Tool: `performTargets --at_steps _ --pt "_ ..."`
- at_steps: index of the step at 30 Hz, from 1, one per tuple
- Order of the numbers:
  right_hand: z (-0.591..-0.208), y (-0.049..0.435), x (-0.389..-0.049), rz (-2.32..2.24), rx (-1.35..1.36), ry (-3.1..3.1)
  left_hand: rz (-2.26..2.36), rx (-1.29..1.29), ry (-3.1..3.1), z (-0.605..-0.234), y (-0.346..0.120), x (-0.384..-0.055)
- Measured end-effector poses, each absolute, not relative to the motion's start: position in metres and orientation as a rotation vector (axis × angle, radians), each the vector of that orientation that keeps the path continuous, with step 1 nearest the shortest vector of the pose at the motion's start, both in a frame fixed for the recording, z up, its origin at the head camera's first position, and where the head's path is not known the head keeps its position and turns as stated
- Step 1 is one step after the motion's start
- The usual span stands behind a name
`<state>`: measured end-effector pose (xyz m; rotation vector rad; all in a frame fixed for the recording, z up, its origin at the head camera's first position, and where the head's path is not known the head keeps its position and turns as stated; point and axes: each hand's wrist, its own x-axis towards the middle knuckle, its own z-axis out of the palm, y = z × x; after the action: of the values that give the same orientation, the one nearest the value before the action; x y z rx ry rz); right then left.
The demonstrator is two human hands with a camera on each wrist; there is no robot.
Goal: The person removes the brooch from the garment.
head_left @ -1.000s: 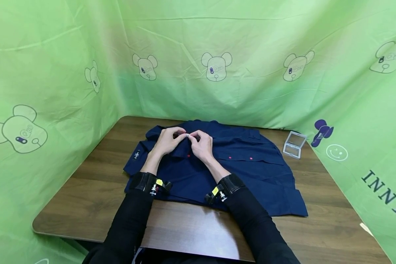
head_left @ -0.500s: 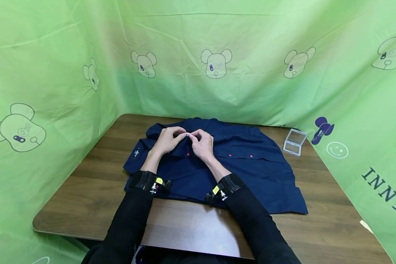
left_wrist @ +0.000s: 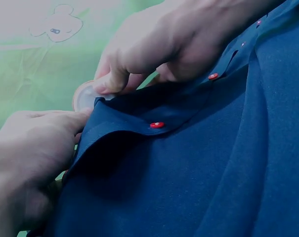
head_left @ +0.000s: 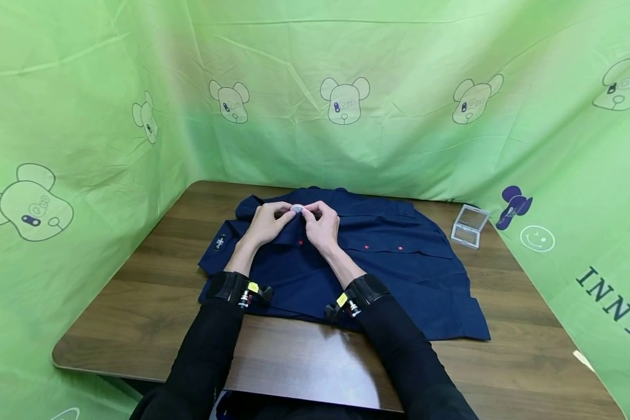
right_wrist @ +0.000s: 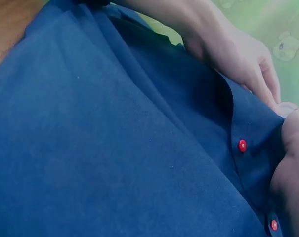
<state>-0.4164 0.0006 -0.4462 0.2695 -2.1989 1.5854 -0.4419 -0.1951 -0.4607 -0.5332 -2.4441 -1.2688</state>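
Navy and creased, the shirt (head_left: 409, 297) lies before me; arms (head_left: 202, 344) stretched forward, my left hand (head_left: 265, 224) and right hand (head_left: 322, 228) nearly meet above it, thumbs and fingertips pinching a pale disc (head_left: 297, 207) at the shirt's raised edge.

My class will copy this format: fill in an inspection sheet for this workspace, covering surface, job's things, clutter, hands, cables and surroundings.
Surface: brown wood-grain table, front left corner rounded.
Job's things: dark blue shirt with red buttons, spread on the table; pale round disc at its raised edge, exact kind unclear.
Clutter: transparent case, lying open right of the shirt.
Hands: left hand and right hand both pinch at the disc.
Cables: nothing seen on the table.
Surroundings: green printed cloth behind and on both sides.
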Motion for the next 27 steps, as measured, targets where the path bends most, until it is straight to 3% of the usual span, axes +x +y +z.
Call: performTargets --at_steps 6,15,27 --pt "-0.445 0.002 -0.417 1.622 0.273 -2.193 -1.264 -0.517 -2.45 -0.441 -0.189 -0.423" --pt "-0.451 0.003 -0.427 1.642 0.287 -2.148 -1.198 -0.472 -2.453 -0.475 -0.2 -0.466" --pt "-0.449 0.008 -0.426 1.636 0.426 -2.157 -1.152 -0.448 -2.41 -0.482 -0.206 -0.471"
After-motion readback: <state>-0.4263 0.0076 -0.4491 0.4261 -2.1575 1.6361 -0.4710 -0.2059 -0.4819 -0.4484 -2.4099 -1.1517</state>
